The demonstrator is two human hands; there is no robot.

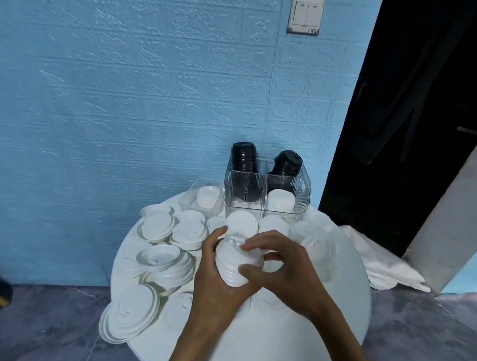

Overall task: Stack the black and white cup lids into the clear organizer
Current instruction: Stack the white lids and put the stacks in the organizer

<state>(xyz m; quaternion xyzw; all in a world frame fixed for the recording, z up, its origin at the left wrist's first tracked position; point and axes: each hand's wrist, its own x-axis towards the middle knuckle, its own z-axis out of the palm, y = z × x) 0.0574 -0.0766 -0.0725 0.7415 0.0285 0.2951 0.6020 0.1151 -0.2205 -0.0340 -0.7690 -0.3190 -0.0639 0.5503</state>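
White lids (236, 266) sit bunched in a stack above the round table (335, 312), left hand (214, 279) wrapped round it, right hand (279, 263) pinching the top. Clear organizer (266, 193) behind holds black lids (243, 157) at the back.

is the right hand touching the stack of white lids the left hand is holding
Touching. The head view shows the right hand with its thumb and fingers curled against the stack of white lids, which the left hand grips from the other side.

One head-worn camera looks forward and down, close over the round table (345, 293), facing the blue wall (125, 89).
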